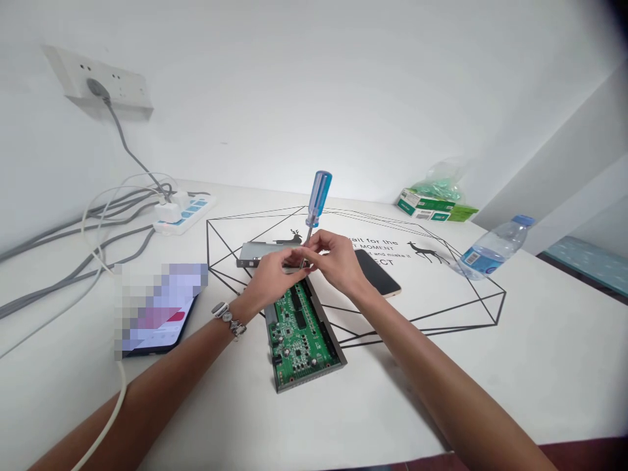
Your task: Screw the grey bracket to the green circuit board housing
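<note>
My right hand (336,261) is shut on a screwdriver (318,199) with a translucent blue handle, its thin shaft pointing down between my hands. My left hand (265,280) grips the end of a grey metal casing piece (258,254), and the screwdriver tip meets that piece beside my left fingertips. The exact tip contact is hidden by my fingers. Just below my hands, a green circuit board (299,337) lies in a grey metal tray (307,307). A black smartphone (377,273) lies past my right hand.
A white table (490,366) with a black geometric print holds a pixelated phone (159,311), a power strip (184,214) with grey cables, a lying water bottle (490,248), and green-and-white boxes (426,206). A wall socket (95,78) is at upper left.
</note>
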Demonstrator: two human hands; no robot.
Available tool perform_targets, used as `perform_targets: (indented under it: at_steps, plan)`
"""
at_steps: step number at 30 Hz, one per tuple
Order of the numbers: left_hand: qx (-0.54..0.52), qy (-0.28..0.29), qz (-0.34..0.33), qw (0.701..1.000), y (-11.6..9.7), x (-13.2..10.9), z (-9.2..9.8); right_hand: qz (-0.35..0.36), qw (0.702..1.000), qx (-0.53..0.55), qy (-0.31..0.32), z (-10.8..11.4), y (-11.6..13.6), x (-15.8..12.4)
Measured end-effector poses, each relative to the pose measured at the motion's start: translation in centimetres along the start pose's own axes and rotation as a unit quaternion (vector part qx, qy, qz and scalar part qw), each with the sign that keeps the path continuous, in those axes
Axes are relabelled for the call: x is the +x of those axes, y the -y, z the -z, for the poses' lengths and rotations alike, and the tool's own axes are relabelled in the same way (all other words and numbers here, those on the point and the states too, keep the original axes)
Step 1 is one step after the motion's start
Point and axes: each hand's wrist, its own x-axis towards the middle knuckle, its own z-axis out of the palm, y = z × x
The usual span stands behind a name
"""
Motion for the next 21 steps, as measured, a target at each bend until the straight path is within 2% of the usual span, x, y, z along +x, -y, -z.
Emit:
perform_targets:
  at_steps: [2, 6, 8, 10, 12, 16, 21]
  plan:
    - [-0.005, -0.016, -0.002, 1.0, 0.03, 0.05, -0.06, 0.013, 1.0, -0.016, -0.011, -0.07, 0.0, -0.04]
    - [0.013, 0.035, -0.011, 0.999, -0.31, 0.1, 0.19, 0.007, 0.999, -0.016, 0.045, 0.05, 0.26, -0.12]
    - [0.023, 0.036, -0.009, 0.999, -0.49, 0.11, 0.23, -0.003, 1.0, -0.012, 0.029, 0.03, 0.32, -0.12]
    - [0.015, 0.007, -0.004, 1.0, -0.54, 0.15, 0.21, 0.0, 1.0, -0.022, -0.011, -0.03, 0.3, -0.08]
    - [0.001, -0.009, -0.002, 1.0, -0.5, 0.2, 0.22, 0.015, 0.999, -0.039, -0.025, -0.04, 0.27, -0.05]
    - [0.02, 0.041, -0.008, 0.999, -0.45, 0.18, 0.33, 0.017, 0.999, -0.038, 0.027, 0.08, 0.23, 0.01]
    - [0.013, 0.034, 0.008, 0.999, -0.54, 0.29, 0.3, -0.002, 1.0, -0.015, -0.024, -0.3, -0.18, 0.12]
